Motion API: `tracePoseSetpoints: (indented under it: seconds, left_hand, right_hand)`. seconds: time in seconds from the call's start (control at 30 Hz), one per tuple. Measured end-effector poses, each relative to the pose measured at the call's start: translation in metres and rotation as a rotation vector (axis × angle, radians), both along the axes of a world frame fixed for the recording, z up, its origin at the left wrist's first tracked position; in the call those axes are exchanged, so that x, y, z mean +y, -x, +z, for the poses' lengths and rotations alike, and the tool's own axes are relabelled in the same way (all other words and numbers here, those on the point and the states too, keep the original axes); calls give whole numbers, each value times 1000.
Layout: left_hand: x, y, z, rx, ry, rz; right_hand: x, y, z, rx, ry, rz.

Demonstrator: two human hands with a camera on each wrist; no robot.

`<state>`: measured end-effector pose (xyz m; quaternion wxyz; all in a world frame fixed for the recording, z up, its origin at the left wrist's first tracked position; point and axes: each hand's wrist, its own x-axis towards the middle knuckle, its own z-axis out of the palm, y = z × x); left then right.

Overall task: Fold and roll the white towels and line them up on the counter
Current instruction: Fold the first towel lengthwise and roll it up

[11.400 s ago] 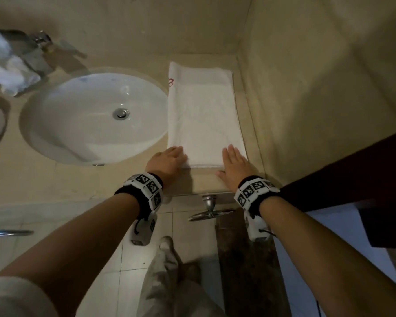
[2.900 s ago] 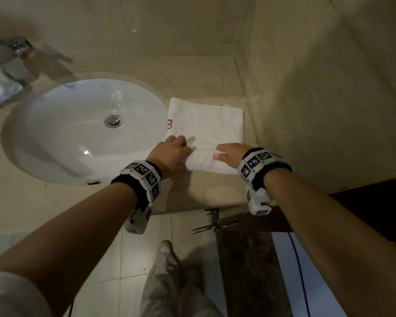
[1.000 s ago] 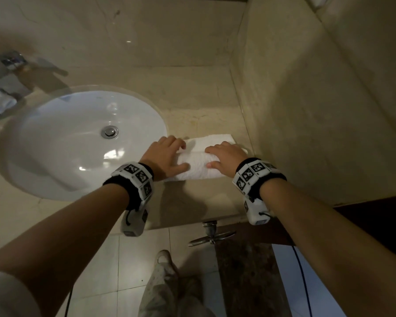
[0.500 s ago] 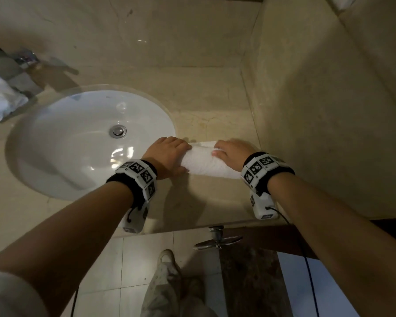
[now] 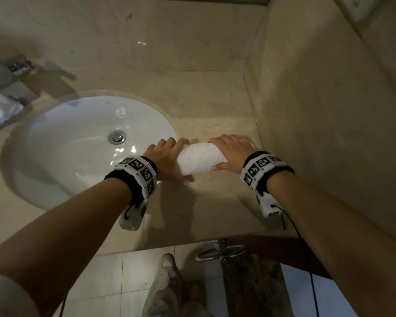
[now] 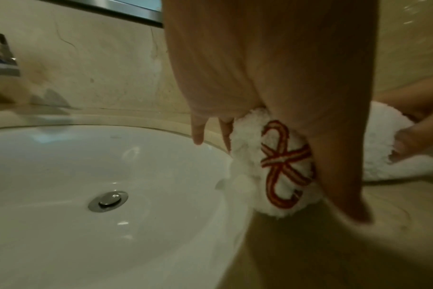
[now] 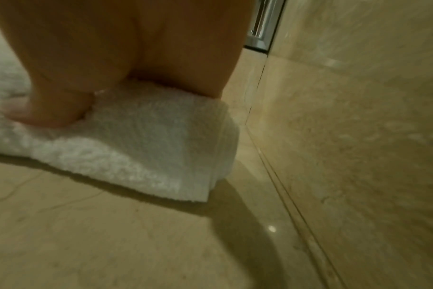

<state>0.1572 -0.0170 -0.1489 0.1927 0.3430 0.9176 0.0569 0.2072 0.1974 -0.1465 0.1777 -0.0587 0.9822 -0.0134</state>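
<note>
Beige marble counter [image 5: 192, 209] runs along a beige wall, with a round white basin [image 5: 55, 156] sunk into it on the left. Just to the right of the basin lies the white terry towel [image 5: 200, 160], now a complete fat roll resting on the counter between the basin rim and the side wall — no flat tail shows ahead of it.

The left hand [image 5: 167, 160] curls over the roll's left end, thumb reaching under the near side. In the left wrist view a red embroidered mark [image 6: 283, 166] sits on that end, which slightly overhangs the basin edge. The right hand [image 5: 230, 154] wraps the right end, thumb pressed into the pile.

Compared with the earlier frames, the change is plain: the towel lay as a long flat strip reaching toward the back wall, then as a half-rolled square with the red mark flat beside the basin, then with only a narrow strip left. That strip is gone, and the mark has wound up onto the roll's end. Both hands have travelled forward with it.

By my reading, rolling of this towel is finished — what remains is setting it in its place in the line. A crumpled white cloth [image 5: 0, 110] by the chrome tap [image 5: 12, 81] may be another towel awaiting the same treatment.
</note>
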Motion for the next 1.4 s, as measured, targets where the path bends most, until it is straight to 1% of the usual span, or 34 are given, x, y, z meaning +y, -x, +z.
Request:
tracePoseSetpoints:
  seconds: [0.03,0.13,0.23,0.37,0.5,0.57,0.63,0.7,0.77,0.8,0.83,0.87,0.93,1.0,1.07,1.13,1.2,1.3,1.33,1.4]
  left_hand:
    - [2,4,1,-30,34,6]
    - [13,20,5,-226,161,69]
    - [17,28,1,-340,176,110]
    - [17,31,-7,-360,162,105]
    - [18,31,-8,-356,160,94]
    - [18,32,-4,-317,190,52]
    - [19,35,0,-227,228,2]
    - [20,42,3,-28,235,-38]
    - [23,51,5,200,220,-23]
    - [26,55,6,264,196,7]
    - [29,58,5,277,162,53]
    - [33,61,5,245,119,113]
    - [41,66,4,131,28,270]
    - [52,75,3,44,-29,405]
    - [62,87,5,-29,-82,496]
    - [71,98,10,-72,-172,580]
    - [82,110,15,-124,-305,642]
    - [106,127,19,-314,-623,695]
    - [113,130,22,-386,-719,726]
    - [125,134,23,-514,-801,779]
  right_hand:
    - [1,4,0,-17,-9,5]
    - [3,14,-1,-56,-13,-14]
    - [3,16,-5,-70,-9,-20]
    - [3,17,-7,-63,-8,-37]
    - [-1,15,-6,-64,-16,-77]
    - [-5,11,-8,-45,-25,-118]
    - [-8,8,-10,-21,-20,-155]
    - [-9,7,-11,-1,-8,-204]
    - [-12,11,-10,-8,10,-303]
    - [-13,15,-10,-19,14,-361]
    - [-13,19,-10,-27,12,-406]
    - [-13,23,-11,-36,7,-432]
    - [-12,33,-13,-34,-9,-442]
    - [-6,45,-13,4,-20,-432]
    - [2,57,-12,21,1,-432]
    - [11,66,-10,24,55,-449]
    - [21,73,-4,76,103,-485]
    - [38,87,12,234,72,-530]
    - [42,91,17,259,41,-548]
    - [45,96,19,234,-13,-560]
